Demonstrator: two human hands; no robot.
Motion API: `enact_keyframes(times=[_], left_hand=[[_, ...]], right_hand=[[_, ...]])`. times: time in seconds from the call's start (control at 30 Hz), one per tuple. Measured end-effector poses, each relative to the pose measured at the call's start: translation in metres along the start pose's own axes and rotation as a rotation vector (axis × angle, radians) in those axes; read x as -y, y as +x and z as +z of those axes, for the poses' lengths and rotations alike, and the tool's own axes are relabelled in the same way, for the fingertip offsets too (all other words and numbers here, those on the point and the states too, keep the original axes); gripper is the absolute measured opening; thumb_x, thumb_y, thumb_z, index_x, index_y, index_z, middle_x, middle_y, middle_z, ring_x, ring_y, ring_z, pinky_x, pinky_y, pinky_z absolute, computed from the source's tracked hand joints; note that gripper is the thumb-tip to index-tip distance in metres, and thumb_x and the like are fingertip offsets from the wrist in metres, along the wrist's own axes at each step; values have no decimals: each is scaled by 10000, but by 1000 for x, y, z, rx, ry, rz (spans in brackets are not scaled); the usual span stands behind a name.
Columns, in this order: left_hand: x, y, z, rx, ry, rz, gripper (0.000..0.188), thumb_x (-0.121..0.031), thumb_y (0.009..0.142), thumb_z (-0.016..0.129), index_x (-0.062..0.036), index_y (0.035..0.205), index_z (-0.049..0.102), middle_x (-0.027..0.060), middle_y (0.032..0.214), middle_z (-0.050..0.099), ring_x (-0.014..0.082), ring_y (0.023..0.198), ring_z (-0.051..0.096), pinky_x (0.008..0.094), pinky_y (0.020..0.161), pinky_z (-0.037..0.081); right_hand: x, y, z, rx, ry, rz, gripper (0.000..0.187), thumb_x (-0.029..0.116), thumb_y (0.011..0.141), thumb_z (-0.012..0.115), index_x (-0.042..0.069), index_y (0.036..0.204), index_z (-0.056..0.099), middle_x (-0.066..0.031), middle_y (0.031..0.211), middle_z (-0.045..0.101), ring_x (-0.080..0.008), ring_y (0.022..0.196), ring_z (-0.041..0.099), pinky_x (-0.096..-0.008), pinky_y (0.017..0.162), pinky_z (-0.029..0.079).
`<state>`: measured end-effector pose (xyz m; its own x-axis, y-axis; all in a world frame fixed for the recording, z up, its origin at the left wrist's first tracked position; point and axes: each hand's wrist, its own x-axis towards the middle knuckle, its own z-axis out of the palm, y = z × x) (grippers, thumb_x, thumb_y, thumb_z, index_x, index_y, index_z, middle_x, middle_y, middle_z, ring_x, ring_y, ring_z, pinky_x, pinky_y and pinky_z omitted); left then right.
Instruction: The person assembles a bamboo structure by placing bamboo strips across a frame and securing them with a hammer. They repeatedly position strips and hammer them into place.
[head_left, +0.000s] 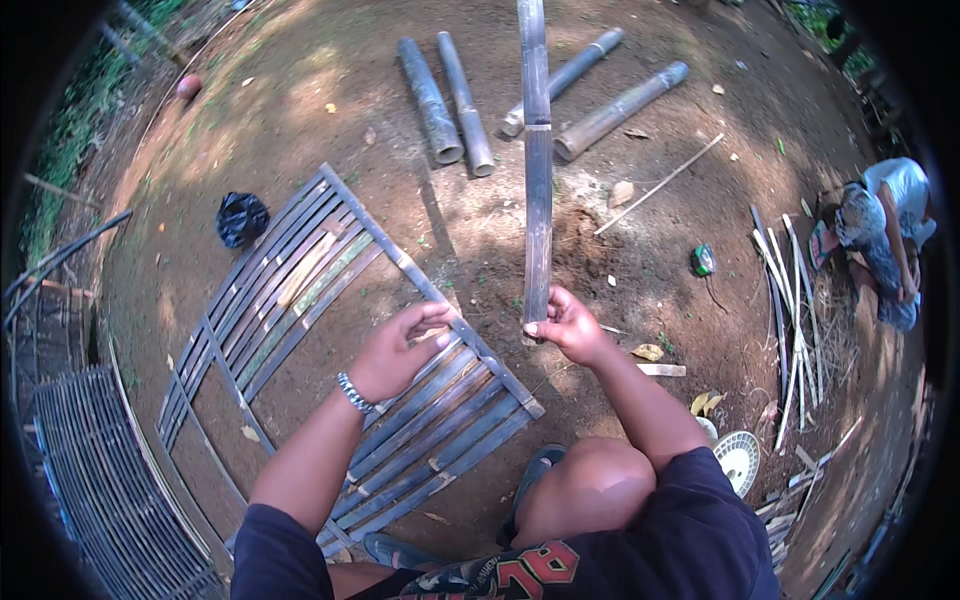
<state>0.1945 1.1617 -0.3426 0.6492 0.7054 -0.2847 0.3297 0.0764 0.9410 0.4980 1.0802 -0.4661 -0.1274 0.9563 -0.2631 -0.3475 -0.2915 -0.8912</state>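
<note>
A long, dark bamboo slat [538, 180] stands nearly upright in the picture, its lower end pinched in my right hand [570, 328]. My left hand [402, 352], with a metal band on the wrist, hovers over a bamboo slat panel [425, 400]; its fingers are slightly curled and apart, and nothing shows in them. That panel lies on the ground, with slats fixed across a long rail [400, 262] and a gap in its middle. Several loose slats [325, 260], one of them pale, lie in its far part.
Several bamboo poles [428, 105] lie ahead. A black plastic bag [241, 219] sits beyond the panel, and a green tape measure [704, 260] to the right. Thin strips [790, 310] lie near a crouching person [885, 235]. A white round basket [738, 458] is by my right elbow; another panel [120, 480] is at left.
</note>
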Motion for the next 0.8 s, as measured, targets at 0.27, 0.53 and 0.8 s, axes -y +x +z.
enact_keyframes(times=[0.27,0.53,0.8], left_hand=[[34,-36,-54,-459,-669,247,454,-161,1074,547,1,1487,450,132,1325,660,214,1156,674,403,967,571],[119,-117,-43,-720,-805,24,125,-184,1051,615,-93,1136,635,38,1028,739,154,907,721,336,849,597],[214,-133,72,-728,-1223,-287,174,-229,1038,650,-108,1152,598,65,1154,709,221,1097,694,381,923,560]], right_hand=[[-29,-39,91,446,-233,382,430,-86,898,727,26,1287,585,-7,1107,692,-95,1013,638,-303,914,536],[-25,-27,112,534,-936,574,513,43,836,812,69,1304,603,-87,1177,728,-209,1073,682,-337,953,537],[-43,5,201,558,-1689,119,750,255,863,801,132,1487,404,-195,1295,611,-404,1154,646,-466,985,536]])
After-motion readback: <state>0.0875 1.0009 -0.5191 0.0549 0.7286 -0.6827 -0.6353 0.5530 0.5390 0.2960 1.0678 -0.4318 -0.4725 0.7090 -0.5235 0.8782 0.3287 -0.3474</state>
